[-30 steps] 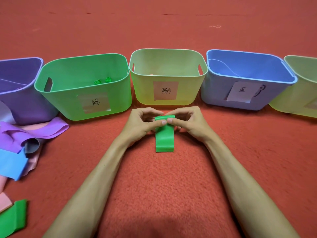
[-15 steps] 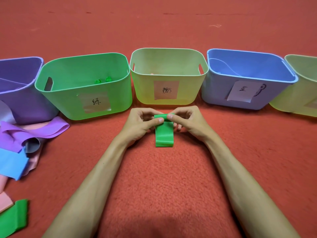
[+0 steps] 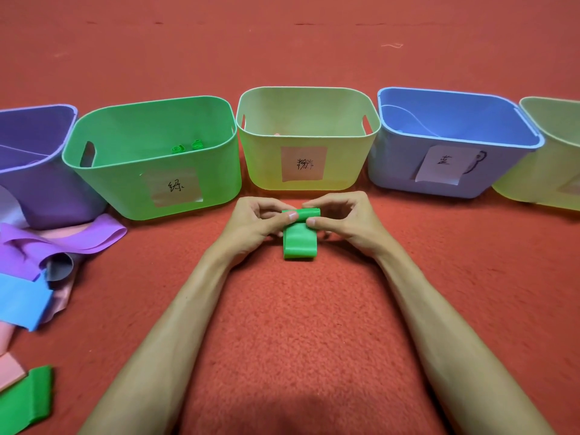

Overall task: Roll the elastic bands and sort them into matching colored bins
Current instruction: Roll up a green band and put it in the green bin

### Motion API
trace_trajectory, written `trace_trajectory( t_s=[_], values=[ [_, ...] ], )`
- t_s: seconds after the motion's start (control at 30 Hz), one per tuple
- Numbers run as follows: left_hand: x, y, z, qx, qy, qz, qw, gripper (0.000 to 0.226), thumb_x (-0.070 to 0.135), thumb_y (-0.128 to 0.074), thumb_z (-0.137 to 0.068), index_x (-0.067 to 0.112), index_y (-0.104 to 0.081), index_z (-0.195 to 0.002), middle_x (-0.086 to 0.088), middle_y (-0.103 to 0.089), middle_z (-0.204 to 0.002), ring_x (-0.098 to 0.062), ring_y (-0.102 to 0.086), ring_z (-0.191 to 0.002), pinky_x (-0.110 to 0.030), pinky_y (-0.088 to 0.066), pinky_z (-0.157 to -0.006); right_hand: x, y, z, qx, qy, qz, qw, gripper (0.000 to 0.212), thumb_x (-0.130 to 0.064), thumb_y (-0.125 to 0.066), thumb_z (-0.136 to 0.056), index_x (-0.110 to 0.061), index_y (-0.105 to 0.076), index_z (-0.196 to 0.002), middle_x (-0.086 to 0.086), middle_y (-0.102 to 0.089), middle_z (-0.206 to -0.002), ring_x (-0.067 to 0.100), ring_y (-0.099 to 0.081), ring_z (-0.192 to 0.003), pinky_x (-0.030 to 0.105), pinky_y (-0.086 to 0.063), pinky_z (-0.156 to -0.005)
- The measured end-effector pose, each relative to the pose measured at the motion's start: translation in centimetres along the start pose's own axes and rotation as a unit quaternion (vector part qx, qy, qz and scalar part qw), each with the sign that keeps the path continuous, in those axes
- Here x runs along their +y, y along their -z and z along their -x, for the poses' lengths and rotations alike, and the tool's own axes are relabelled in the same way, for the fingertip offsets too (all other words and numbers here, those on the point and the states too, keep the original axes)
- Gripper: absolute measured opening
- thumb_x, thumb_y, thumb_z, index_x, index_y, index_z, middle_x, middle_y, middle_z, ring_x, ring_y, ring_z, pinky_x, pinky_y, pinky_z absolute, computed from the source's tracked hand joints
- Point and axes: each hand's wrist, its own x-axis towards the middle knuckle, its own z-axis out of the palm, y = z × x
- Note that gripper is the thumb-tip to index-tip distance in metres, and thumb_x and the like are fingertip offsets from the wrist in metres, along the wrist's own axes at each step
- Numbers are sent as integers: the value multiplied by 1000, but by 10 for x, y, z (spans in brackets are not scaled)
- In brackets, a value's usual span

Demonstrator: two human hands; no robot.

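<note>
Red carpet (image 3: pixel 298 324), bins behind. Pinched by left hand (image 3: pixel 255 223) and right hand (image 3: pixel 345 221): rolled far end of green band (image 3: pixel 299 244), tail flat on carpet. Likely to spring open on a slack pinch, or coil crooked before reaching green bin (image 3: pixel 125 183).

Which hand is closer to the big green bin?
Left. The left hand is just in front of the green bin, by its right corner, pinching the green band. The right hand pinches the band farther right, before the yellow bin.
</note>
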Motion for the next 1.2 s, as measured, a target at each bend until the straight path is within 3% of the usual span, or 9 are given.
trace_trajectory(
  t_s=[0.17,0.33,0.43,0.5,0.57,0.73,1.0,1.2],
  values=[
    [3,-2,4,7,-17,37,999,20,0,-77,-86,-1,-75,-106,-25,-76,-98,-20,-74,-81,-27,-60,-69,-1,0,-2,0,-5,8,1000,20,-9,-76,-92,4,-76,-107,7,-72,-77,16,-60,-64,24,-50,-56],
    [3,-3,3,9,-15,34,999,26,-1,-81,-82,-1,-75,-107,-20,-78,-99,-22,-75,-88,-32,-63,-75,-1,0,1,8,-6,3,1000,18,-7,-72,-95,7,-76,-106,2,-71,-70,8,-60,-59,17,-45,-52],
    [3,-2,1,-8,2,30,1000,24,8,-81,-84,-2,-75,-105,-13,-78,-85,-14,-70,-70,-23,-57,-64,-1,2,1,18,0,-10,1000,18,-2,-73,-92,6,-75,-108,-1,-75,-72,7,-62,-59,17,-47,-52],
    [2,-3,0,-4,4,34,999,25,18,-79,-85,-2,-76,-100,-4,-70,-68,-7,-56,-55,-17,-45,-54,-1,1,1,21,7,-8,1000,19,-2,-75,-90,3,-77,-108,4,-78,-79,8,-64,-62,21,-50,-54],
    [1,-2,-2,8,4,32,999,24,18,-79,-87,-3,-77,-98,-3,-67,-65,-6,-50,-51,-16,-41,-50,-1,0,0,22,8,-7,1000,20,-1,-77,-89,2,-77,-108,8,-78,-83,11,-64,-63,24,-50,-55],
    [2,-3,-1,11,6,38,999,14,7,-76,-89,-3,-76,-99,-2,-74,-70,-3,-57,-53,-14,-44,-51,2,1,-2,23,13,23,999,24,-7,-80,-88,-3,-77,-111,13,-76,-81,21,-61,-61,32,-48,-57],
    [1,0,0,17,14,61,998,22,2,-80,-83,2,-76,-104,-20,-77,-95,-20,-74,-80,-23,-57,-62,0,-2,0,22,2,27,999,17,-9,-74,-94,2,-77,-106,-6,-73,-69,7,-56,-55,18,-41,-48],
    [2,-4,-3,7,5,49,999,14,10,-74,-91,-4,-73,-95,1,-68,-63,-5,-56,-53,-15,-44,-51,-3,-1,1,32,11,17,999,21,-7,-78,-90,-1,-78,-110,5,-78,-84,5,-57,-57,19,-38,-47]
  ],
)
